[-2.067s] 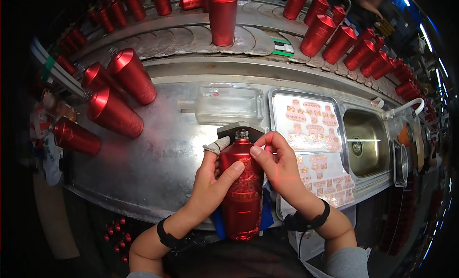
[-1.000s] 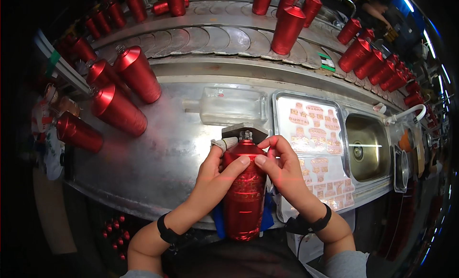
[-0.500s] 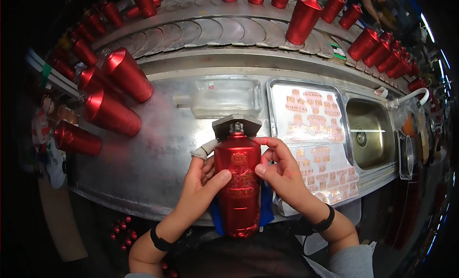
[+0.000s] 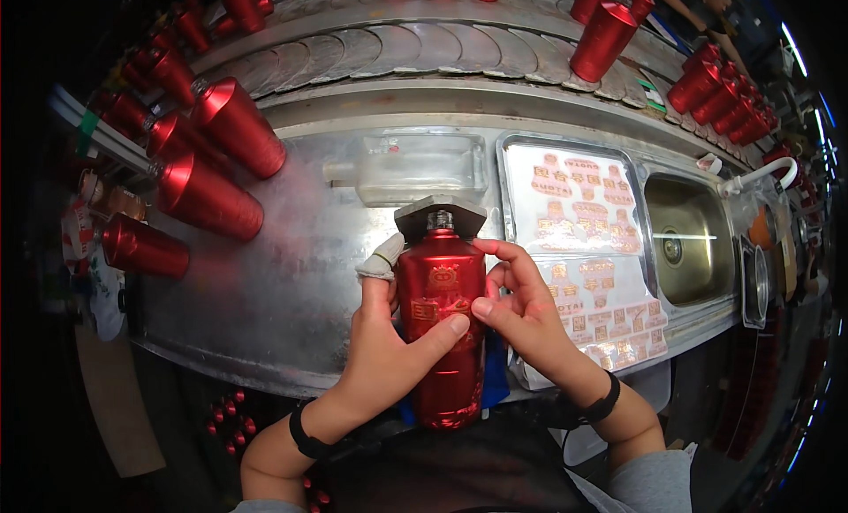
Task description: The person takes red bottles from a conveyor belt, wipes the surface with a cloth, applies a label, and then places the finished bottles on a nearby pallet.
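Note:
A shiny red bottle [image 4: 443, 279] with a clear, uncapped threaded neck leans back before me, neck pointing away, against a dark metal rest [image 4: 468, 218]. Gold emblem and lettering decals lie on its front. My left hand [image 4: 389, 336] holds its left side, thumb laid across the lettering; a whitish cover wraps one fingertip. On the other side my right hand [image 4: 521, 305] grips the bottle, index finger at the shoulder and thumb tip at the lettering's right end, close to my left thumb. Blue cloth [image 4: 496, 376] shows beneath the bottle.
Right of the bottle, sheets of gold-and-red decals [image 4: 583, 204] lie in and over a metal tray [image 4: 506, 226], beside a sink [image 4: 693, 275]. A clear rectangular basin [image 4: 422, 191] stands behind. Red bottles [image 4: 212, 199] stand at left; others ride a plated conveyor [image 4: 397, 54]. A co-worker [image 4: 707, 14] is far right.
My left thumb has slid right across the lettering, toward my right thumb. The near bottles on the conveyor have shifted right. The view has moved slightly.

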`<act>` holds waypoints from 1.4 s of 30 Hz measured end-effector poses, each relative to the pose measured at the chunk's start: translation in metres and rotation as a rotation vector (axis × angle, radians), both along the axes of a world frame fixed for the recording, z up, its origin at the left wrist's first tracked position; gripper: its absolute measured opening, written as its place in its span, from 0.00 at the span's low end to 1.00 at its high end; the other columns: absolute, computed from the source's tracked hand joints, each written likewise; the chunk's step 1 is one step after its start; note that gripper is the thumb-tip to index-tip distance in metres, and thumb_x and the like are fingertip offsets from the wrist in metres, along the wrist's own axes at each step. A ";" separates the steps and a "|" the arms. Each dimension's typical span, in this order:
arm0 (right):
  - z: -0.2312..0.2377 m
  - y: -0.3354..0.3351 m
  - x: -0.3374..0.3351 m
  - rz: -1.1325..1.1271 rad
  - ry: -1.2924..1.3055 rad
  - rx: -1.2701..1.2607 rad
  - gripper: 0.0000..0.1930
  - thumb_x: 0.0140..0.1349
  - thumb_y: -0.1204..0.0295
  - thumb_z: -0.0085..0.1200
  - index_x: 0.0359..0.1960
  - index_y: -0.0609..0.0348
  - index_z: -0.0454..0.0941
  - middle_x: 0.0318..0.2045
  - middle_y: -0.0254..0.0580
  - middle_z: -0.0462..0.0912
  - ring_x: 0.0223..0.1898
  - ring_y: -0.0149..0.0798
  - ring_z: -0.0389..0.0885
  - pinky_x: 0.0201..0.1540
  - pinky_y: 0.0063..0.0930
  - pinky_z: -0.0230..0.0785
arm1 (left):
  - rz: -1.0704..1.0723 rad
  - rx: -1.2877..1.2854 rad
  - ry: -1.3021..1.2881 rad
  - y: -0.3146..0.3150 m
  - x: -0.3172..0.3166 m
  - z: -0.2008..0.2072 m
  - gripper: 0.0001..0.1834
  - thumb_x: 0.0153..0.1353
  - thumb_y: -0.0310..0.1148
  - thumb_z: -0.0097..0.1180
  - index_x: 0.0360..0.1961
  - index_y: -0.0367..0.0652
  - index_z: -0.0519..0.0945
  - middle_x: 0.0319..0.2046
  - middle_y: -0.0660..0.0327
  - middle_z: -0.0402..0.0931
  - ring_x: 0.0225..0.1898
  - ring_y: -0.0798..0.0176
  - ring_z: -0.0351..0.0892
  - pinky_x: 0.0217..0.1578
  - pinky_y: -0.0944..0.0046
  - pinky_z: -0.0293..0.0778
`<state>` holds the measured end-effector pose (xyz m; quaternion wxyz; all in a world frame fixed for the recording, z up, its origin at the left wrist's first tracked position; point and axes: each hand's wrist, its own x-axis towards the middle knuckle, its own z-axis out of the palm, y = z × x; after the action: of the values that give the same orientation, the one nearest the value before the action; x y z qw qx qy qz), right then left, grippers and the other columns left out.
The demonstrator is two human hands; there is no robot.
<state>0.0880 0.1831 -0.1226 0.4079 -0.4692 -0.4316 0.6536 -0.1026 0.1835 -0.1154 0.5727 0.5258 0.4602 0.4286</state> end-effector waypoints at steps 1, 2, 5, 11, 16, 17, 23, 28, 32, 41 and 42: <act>-0.001 0.000 0.000 0.008 -0.030 0.028 0.33 0.61 0.76 0.60 0.67 0.51 0.60 0.33 0.27 0.64 0.25 0.14 0.61 0.29 0.07 0.57 | 0.007 -0.017 0.043 0.000 0.002 0.002 0.44 0.57 0.31 0.66 0.69 0.34 0.52 0.57 0.47 0.70 0.57 0.57 0.74 0.56 0.59 0.71; -0.002 0.000 0.000 0.004 -0.032 0.028 0.33 0.61 0.76 0.60 0.67 0.51 0.60 0.33 0.27 0.64 0.25 0.14 0.61 0.29 0.07 0.57 | 0.003 -0.018 0.042 0.001 0.003 0.002 0.44 0.57 0.31 0.66 0.69 0.34 0.52 0.57 0.47 0.70 0.57 0.57 0.74 0.56 0.59 0.71; -0.006 0.000 0.001 0.005 -0.018 0.067 0.33 0.62 0.75 0.60 0.68 0.51 0.60 0.33 0.27 0.63 0.25 0.14 0.60 0.30 0.08 0.57 | 0.019 -0.027 0.013 0.001 0.005 0.002 0.43 0.58 0.29 0.65 0.68 0.34 0.53 0.55 0.47 0.72 0.55 0.58 0.76 0.53 0.59 0.73; -0.008 0.001 0.002 0.009 0.002 0.074 0.33 0.61 0.74 0.61 0.68 0.51 0.60 0.33 0.27 0.64 0.25 0.14 0.61 0.29 0.09 0.58 | 0.055 -0.003 -0.040 0.001 0.005 -0.001 0.39 0.61 0.29 0.61 0.68 0.35 0.54 0.57 0.48 0.71 0.57 0.59 0.74 0.56 0.59 0.71; 0.001 -0.003 -0.004 -0.010 -0.158 0.119 0.36 0.58 0.71 0.65 0.67 0.51 0.61 0.32 0.27 0.64 0.25 0.15 0.62 0.25 0.09 0.57 | 0.051 0.006 -0.044 0.000 0.006 -0.005 0.39 0.62 0.30 0.61 0.69 0.35 0.54 0.57 0.48 0.70 0.57 0.59 0.73 0.57 0.59 0.70; 0.001 -0.003 -0.006 -0.010 -0.158 0.118 0.36 0.58 0.71 0.65 0.67 0.51 0.61 0.32 0.27 0.64 0.25 0.15 0.62 0.25 0.09 0.57 | 0.050 0.005 -0.044 0.000 0.006 -0.005 0.39 0.62 0.30 0.61 0.69 0.35 0.54 0.57 0.48 0.70 0.57 0.59 0.73 0.57 0.59 0.70; -0.002 -0.004 -0.013 -0.076 -0.155 0.109 0.35 0.57 0.70 0.66 0.65 0.52 0.62 0.31 0.27 0.63 0.24 0.15 0.61 0.25 0.09 0.57 | 0.070 0.030 -0.044 -0.001 0.008 -0.005 0.38 0.63 0.30 0.59 0.69 0.34 0.54 0.57 0.48 0.70 0.56 0.59 0.74 0.56 0.60 0.71; -0.001 -0.005 -0.016 -0.116 -0.193 0.114 0.33 0.59 0.69 0.65 0.64 0.53 0.63 0.29 0.25 0.62 0.25 0.16 0.61 0.26 0.10 0.57 | 0.076 0.025 -0.017 -0.001 0.008 -0.005 0.36 0.64 0.30 0.58 0.68 0.33 0.55 0.55 0.48 0.72 0.54 0.60 0.76 0.54 0.61 0.72; -0.008 -0.007 -0.017 -0.152 -0.187 0.182 0.31 0.61 0.68 0.63 0.64 0.54 0.64 0.28 0.25 0.62 0.25 0.17 0.61 0.26 0.12 0.58 | 0.041 0.025 -0.009 -0.001 0.008 -0.006 0.35 0.67 0.30 0.53 0.70 0.36 0.52 0.59 0.49 0.68 0.57 0.61 0.72 0.58 0.61 0.69; -0.002 -0.008 -0.004 -0.064 0.020 0.035 0.26 0.68 0.72 0.50 0.67 0.52 0.62 0.31 0.26 0.63 0.28 0.16 0.61 0.33 0.11 0.58 | 0.062 0.071 0.076 -0.005 0.009 -0.002 0.43 0.60 0.34 0.63 0.69 0.32 0.51 0.54 0.47 0.74 0.53 0.58 0.77 0.53 0.60 0.72; -0.003 -0.008 -0.004 -0.070 0.020 0.034 0.26 0.68 0.72 0.50 0.67 0.52 0.62 0.31 0.26 0.63 0.28 0.16 0.61 0.33 0.11 0.58 | 0.056 0.055 0.081 -0.004 0.009 -0.002 0.44 0.59 0.34 0.64 0.69 0.32 0.51 0.54 0.46 0.74 0.53 0.57 0.78 0.53 0.60 0.73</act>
<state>0.0844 0.1749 -0.1259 0.4427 -0.4704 -0.4218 0.6363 -0.0932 0.1791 -0.1174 0.5265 0.5452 0.4856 0.4355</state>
